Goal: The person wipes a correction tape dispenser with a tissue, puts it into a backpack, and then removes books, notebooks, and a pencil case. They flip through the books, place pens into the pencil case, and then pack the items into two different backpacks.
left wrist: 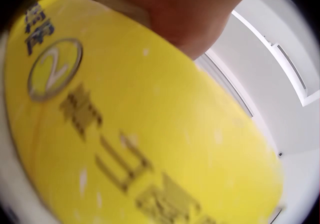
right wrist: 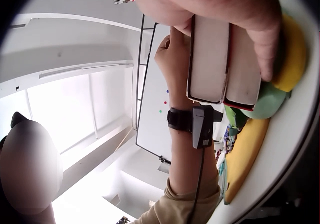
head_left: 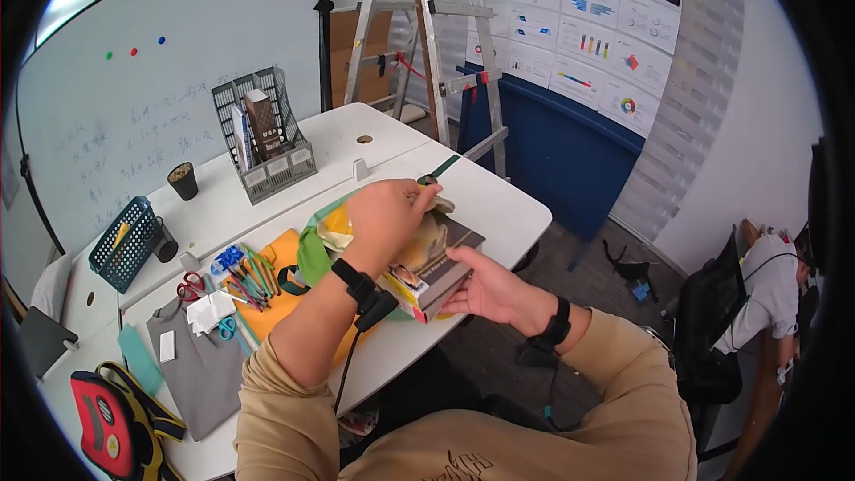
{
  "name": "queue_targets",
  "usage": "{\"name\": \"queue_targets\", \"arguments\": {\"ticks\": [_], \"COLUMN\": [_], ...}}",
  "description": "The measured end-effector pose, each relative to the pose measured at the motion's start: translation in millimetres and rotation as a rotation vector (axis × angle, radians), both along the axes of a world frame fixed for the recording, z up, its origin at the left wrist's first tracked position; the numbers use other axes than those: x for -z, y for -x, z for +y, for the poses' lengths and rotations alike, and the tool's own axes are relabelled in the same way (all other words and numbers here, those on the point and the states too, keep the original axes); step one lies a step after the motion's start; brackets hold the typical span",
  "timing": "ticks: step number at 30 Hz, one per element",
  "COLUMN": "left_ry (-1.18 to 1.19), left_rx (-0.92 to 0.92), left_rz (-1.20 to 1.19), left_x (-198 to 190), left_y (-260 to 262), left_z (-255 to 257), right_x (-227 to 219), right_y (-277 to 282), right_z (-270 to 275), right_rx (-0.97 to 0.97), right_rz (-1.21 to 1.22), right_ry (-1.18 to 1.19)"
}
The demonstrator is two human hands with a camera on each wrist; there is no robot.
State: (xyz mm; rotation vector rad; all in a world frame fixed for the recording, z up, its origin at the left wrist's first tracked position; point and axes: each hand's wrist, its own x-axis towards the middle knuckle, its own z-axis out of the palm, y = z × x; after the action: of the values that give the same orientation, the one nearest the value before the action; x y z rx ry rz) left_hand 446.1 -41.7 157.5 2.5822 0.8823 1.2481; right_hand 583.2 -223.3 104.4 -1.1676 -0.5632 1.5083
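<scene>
Lengthwise, the stacked books point(head_left: 438, 287) point away rightward, right hand point(head_left: 497, 290) clamped on them, grip unclear for left hand point(head_left: 385, 219).

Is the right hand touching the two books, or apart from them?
Touching: the right wrist view shows the right hand holding both books between its thumb and fingers.

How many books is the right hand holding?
2: the upper book on top, the lower book directly beneath, both gripped by the right hand. No third shows there.
</scene>
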Motion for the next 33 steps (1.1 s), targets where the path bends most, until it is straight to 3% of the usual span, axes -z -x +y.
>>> {"name": "queue_targets", "arguments": {"ticks": [5,11,14,19,23,26,29,33], "left_ry": [-0.149,-0.065,-0.018,0.031,0.037,0.093,0.015,-0.013], "left_rx": [0.422,0.386,0.384,0.427,0.455,0.441,0.415,0.41], "left_rz": [-0.118,-0.082,-0.101,-0.048,-0.018,0.04,0.097,0.157], "left_x": [12.5,7.6,14.4,10.8,21.4,24.3,32.7,54.4], "left_y": [-0.6,13.1,18.0,38.2,50.2,62.5,70.9,68.5], "left_z": [-7.5,-10.9,-2.1,-4.1,8.8,13.0,18.6,26.7], "right_x": [7.3,36.0,36.2,41.2,31.5,22.8,-32.6,-15.0], "right_y": [1.7,-5.2,3.8,-11.2,-15.3,-17.3,-9.2,-23.7], "right_z": [37.6,82.4,86.1,106.1,105.6,100.0,75.0,69.6], "right_rx": [0.05,0.006,0.033,-0.056,-0.078,-0.152,-0.601,-0.695], "right_rz": [0.014,0.004,-0.174,-0.719,-1.413,-1.43,-1.635,-1.664], "right_ry": [-0.109,-0.106,-0.158,-0.109,0.037,0.055,0.031,-0.191]}}
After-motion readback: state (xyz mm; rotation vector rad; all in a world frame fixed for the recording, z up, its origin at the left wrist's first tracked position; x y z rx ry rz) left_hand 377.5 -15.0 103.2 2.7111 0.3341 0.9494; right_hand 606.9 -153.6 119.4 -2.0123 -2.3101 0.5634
